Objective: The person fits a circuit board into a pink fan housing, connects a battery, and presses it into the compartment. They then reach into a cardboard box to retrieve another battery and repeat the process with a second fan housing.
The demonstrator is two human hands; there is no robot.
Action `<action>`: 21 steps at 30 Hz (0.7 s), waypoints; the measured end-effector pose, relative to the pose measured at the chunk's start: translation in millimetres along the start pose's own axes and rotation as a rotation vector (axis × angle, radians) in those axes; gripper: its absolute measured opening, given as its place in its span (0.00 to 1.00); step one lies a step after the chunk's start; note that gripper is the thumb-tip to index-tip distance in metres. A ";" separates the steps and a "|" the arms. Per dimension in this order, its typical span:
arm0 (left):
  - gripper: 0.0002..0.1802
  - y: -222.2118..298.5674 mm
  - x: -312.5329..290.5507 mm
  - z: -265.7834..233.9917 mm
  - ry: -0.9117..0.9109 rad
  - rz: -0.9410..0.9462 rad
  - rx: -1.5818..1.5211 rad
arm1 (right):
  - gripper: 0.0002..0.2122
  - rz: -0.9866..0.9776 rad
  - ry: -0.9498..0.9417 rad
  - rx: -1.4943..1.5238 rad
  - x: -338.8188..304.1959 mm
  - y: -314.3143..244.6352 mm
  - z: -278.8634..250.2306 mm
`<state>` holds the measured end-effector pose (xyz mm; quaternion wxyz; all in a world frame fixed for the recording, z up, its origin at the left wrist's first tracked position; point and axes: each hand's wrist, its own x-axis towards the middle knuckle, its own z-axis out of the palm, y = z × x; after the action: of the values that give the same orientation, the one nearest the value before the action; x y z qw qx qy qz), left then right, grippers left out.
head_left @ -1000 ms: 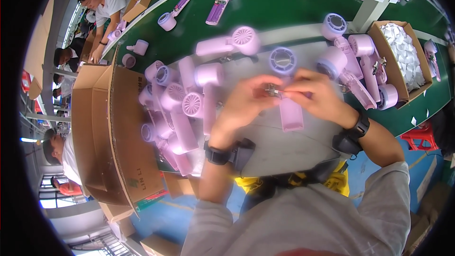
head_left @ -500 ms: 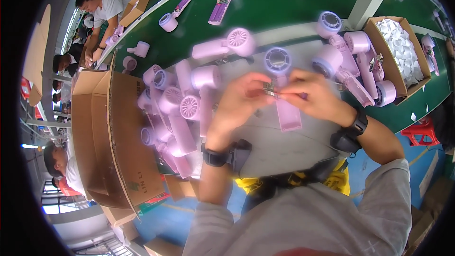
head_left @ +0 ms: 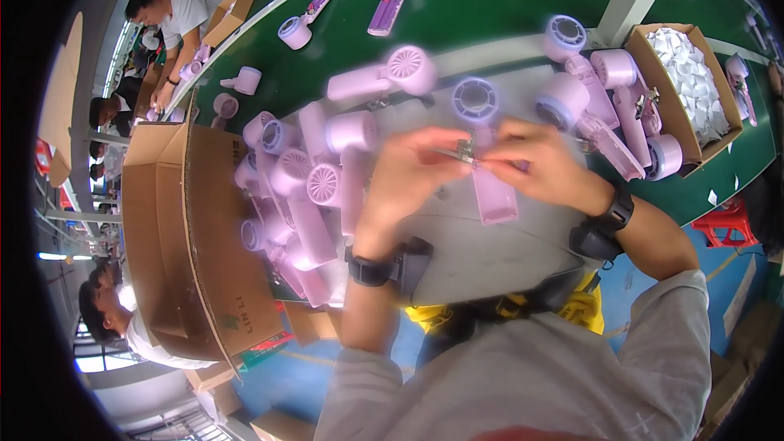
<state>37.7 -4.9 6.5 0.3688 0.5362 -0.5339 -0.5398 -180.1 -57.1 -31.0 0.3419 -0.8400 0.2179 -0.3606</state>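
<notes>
Green conveyor belting runs across the top of our view, and a grey work mat (head_left: 490, 253) lies directly below us. At about twelve o'clock from our wrists, our left hand (head_left: 408, 175) and right hand (head_left: 535, 165) meet over a lilac handheld fan (head_left: 486, 159) — its round grille head points up toward twelve, its open handle shell trails down toward six and rests on the mat. Between the fingertips we pinch a small circuit board (head_left: 465, 149), thumb and forefinger of each hand closed on it from nine and three o'clock; the other fingers curl loosely.

We judge the board light, stiff and fragile — best held by its bare edges, never by the components. The fan shell looks like thin, smooth plastic: light, somewhat slippery, easy to steady by the handle sides.

At nine o'clock a heap of lilac fans (head_left: 302, 188) leans against a cardboard box (head_left: 192, 237). At two o'clock stands a carton of white parts (head_left: 694, 86), with more fan halves just beside it. Other workers sit along the belt at ten o'clock.
</notes>
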 end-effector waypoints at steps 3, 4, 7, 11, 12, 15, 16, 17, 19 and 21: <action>0.19 4.6 -0.3 -0.7 -0.017 -0.021 -0.013 | 0.07 0.001 0.006 0.007 0.5 -1.0 -0.8; 0.19 5.4 -0.1 -0.4 -0.024 -0.031 -0.018 | 0.07 0.001 0.010 0.013 0.5 -1.2 -1.0; 0.20 0.7 0.9 1.7 -0.022 -0.017 -0.050 | 0.07 -0.004 0.014 0.019 0.4 -0.4 -0.5; 0.21 0.7 0.3 4.0 -0.012 -0.011 -0.043 | 0.07 -0.019 0.006 0.011 0.1 1.2 0.2; 0.22 1.0 0.3 4.3 -0.008 -0.012 -0.032 | 0.07 -0.030 0.003 0.002 0.1 1.6 0.3; 0.23 6.0 -0.5 4.0 -0.021 -0.037 0.031 | 0.06 -0.044 -0.008 -0.001 0.7 0.9 0.4; 0.24 6.8 -0.6 4.0 -0.028 -0.048 0.063 | 0.06 -0.047 -0.014 0.006 1.2 0.0 0.3; 0.24 6.6 -0.7 4.6 -0.029 -0.049 0.062 | 0.06 -0.050 -0.020 0.012 1.3 -0.7 0.0; 0.24 5.8 -1.5 6.9 -0.031 -0.062 0.047 | 0.07 -0.018 -0.032 -0.016 0.7 -1.4 -1.0; 0.24 4.8 -1.6 8.6 -0.034 -0.066 0.040 | 0.09 0.044 -0.054 -0.072 1.1 -1.8 -2.1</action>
<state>28.7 -2.5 10.2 0.3307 0.5516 -0.5329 -0.5499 -180.8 -57.4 -28.1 0.3252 -0.8561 0.2400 -0.3220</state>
